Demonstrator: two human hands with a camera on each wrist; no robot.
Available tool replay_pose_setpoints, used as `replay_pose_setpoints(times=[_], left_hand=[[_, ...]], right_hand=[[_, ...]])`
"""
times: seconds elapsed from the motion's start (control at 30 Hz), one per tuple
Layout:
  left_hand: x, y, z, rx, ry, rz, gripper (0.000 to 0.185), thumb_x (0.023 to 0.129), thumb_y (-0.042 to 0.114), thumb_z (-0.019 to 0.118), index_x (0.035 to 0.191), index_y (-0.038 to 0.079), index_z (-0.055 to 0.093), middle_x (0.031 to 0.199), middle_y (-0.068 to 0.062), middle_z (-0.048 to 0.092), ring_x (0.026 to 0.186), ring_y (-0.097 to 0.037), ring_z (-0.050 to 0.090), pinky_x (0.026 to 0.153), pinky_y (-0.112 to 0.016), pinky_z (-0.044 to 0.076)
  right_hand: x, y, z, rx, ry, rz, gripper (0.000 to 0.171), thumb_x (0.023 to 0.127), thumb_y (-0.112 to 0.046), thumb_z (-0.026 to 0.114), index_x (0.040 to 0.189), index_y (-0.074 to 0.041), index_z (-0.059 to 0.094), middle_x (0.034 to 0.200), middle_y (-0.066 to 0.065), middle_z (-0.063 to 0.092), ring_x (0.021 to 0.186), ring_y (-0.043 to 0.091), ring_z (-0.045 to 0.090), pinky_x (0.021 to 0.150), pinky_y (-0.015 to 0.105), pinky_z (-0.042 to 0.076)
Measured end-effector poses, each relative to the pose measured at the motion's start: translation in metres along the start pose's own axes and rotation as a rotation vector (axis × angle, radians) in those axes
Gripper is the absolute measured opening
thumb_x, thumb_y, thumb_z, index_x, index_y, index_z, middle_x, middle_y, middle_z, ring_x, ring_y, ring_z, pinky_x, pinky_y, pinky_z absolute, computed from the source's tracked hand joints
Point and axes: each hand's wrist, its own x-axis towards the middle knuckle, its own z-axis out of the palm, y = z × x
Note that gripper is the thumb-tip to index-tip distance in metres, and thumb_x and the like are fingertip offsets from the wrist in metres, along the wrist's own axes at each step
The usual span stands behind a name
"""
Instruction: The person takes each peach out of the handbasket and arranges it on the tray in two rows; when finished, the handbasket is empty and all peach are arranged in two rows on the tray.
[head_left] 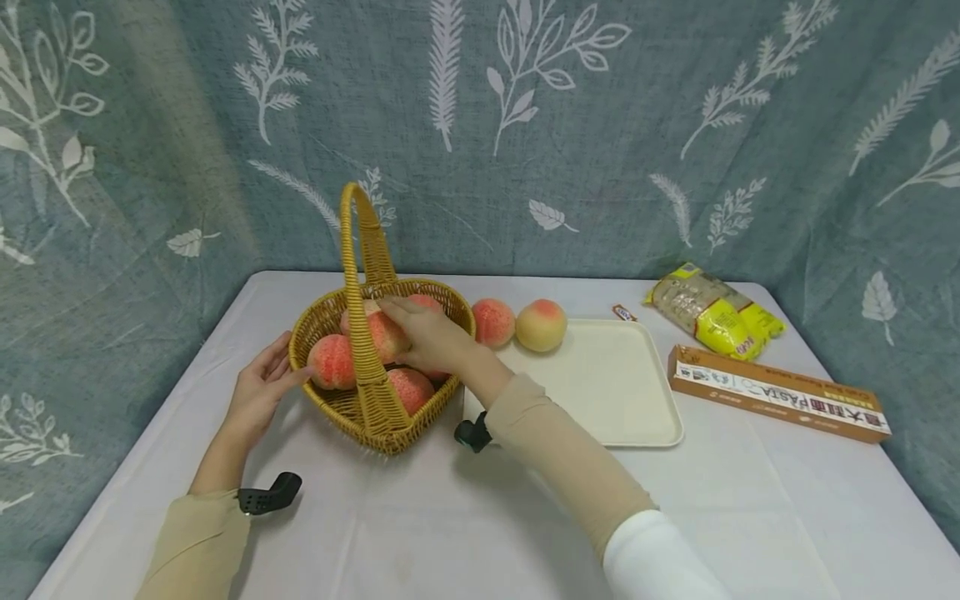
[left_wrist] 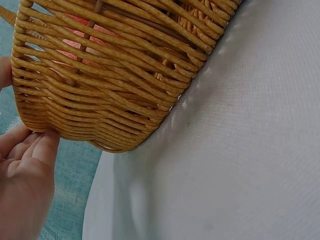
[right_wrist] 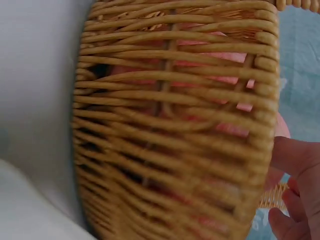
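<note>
**Two hands at the peach basket**

A wicker basket (head_left: 375, 408) with a tall looped handle stands left of centre in the head view, on a desk (head_left: 420, 533) covered with a pale cloth. Peaches lie inside it. The right hand (head_left: 429, 335) reaches over the rim from the right, its fingers curled round a peach (head_left: 386, 333) near the middle of the basket, just behind the handle. The left hand (head_left: 260, 390) rests against the basket's outer wall on the left, fingers straight and relaxed, holding nothing; in the left wrist view its fingertips (left_wrist: 44, 145) touch the lower weave. Another peach (head_left: 332, 362) sits just inside the wall beside that hand, and one more (head_left: 410, 388) lies toward the front.

Right of the basket, at mid frame, two peaches (head_left: 492, 322) (head_left: 541, 325) stand side by side at the back edge of a cream tray (head_left: 607, 383). Further right lie a yellow packet (head_left: 712, 310) and a long brown pasta box (head_left: 780, 393), well apart from the basket. A blue-grey curtain with a leaf print (head_left: 525, 125) fills the upper frame.
</note>
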Motion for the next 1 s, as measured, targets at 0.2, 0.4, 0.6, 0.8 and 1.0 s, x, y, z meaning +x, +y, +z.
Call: replay_pose_setpoints(times=[0.2,0.4,0.6,0.8,1.0], left_hand=[[-0.001,0.000,0.003,-0.022,-0.006,0.006,0.078,0.097,0.010,0.060,0.155,0.000,0.008,0.160,-0.021,0.005,0.145,-0.036,0.012,0.107,-0.016,0.032],[-0.001,0.000,0.005,-0.023,-0.009,0.005,0.079,0.097,0.011,0.060,0.155,0.001,0.008,0.160,-0.021,0.006,0.145,-0.037,0.012,0.107,-0.016,0.032],[-0.002,0.000,0.006,-0.002,-0.002,0.019,0.078,0.097,0.011,0.060,0.155,-0.001,0.009,0.159,-0.023,0.008,0.144,-0.038,0.013,0.107,-0.016,0.032],[-0.003,-0.002,0.006,-0.010,0.002,0.020,0.078,0.096,0.010,0.061,0.154,-0.001,0.010,0.159,-0.024,0.008,0.144,-0.037,0.013,0.106,-0.015,0.033],[-0.004,-0.002,0.003,-0.027,0.010,0.021,0.079,0.096,0.010,0.061,0.155,0.000,0.009,0.159,-0.023,0.008,0.144,-0.036,0.014,0.104,-0.013,0.035]], right_hand=[[0.013,-0.008,0.004,-0.068,-0.089,-0.035,0.076,0.092,-0.013,0.068,0.154,-0.007,0.025,0.159,0.012,0.023,0.143,0.021,0.029,0.107,0.023,0.038],[0.019,-0.012,0.008,-0.176,-0.146,-0.025,0.076,0.092,-0.005,0.066,0.154,-0.009,0.024,0.161,0.009,0.017,0.146,0.019,0.020,0.108,0.020,0.036],[0.017,-0.009,0.009,-0.153,-0.089,-0.053,0.069,0.091,-0.003,0.067,0.151,-0.009,0.034,0.157,0.008,0.029,0.140,0.019,0.035,0.103,0.021,0.042],[0.014,-0.005,0.008,-0.057,-0.046,-0.048,0.068,0.090,-0.015,0.071,0.149,-0.006,0.038,0.153,0.010,0.036,0.134,0.020,0.043,0.103,0.022,0.042],[0.010,0.001,0.002,-0.020,0.066,-0.014,0.073,0.084,-0.019,0.078,0.147,-0.008,0.043,0.148,0.008,0.044,0.137,0.021,0.040,0.111,0.025,0.034]])
